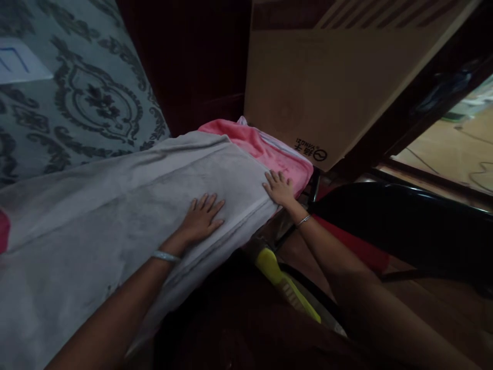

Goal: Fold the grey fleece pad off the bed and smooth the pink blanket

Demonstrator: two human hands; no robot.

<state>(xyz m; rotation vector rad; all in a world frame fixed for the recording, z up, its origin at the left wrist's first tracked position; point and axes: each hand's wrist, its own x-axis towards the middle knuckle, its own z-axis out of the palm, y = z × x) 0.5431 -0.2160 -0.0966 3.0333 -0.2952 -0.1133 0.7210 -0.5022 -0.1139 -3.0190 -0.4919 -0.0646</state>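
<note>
a person leans over a long grey cloth spread lengthwise across a raised surface, both bare hands laid palm down on top of it. the left hand rests on the grey near its closer edge, fingers fanned apart, a pale bracelet at the wrist. the right hand lies farther along, its fingers likewise apart, where the grey meets a pink cloth with pale stripes at the far end; a thin bangle circles that wrist. behind the far end stands a tall brown carton, its "yangzi" lettering upside down. to the left, a wall carries dark scrollwork on pale blue-grey, with a white sheet bearing a blue mark. below the right forearm sits a bright yellow item, partly hidden; a glossy black object stands at right, beside something red near the floor.
</note>
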